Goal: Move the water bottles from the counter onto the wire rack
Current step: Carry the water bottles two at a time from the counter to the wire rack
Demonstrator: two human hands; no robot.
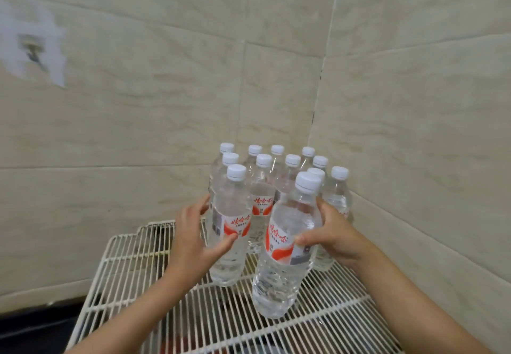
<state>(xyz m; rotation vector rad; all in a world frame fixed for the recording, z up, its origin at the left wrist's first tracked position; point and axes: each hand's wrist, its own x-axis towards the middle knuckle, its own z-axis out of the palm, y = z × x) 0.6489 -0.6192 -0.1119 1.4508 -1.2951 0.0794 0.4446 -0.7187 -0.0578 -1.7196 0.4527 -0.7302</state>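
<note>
Clear, white-capped water bottles (276,176) full of water stand clustered upright on a white wire rack (132,265) in a tiled corner. The left hand (190,240) has its grip around the front-left bottle (229,243) at 11 o'clock; the right hand (336,233) clasps the nearest bottle (282,254).
</note>
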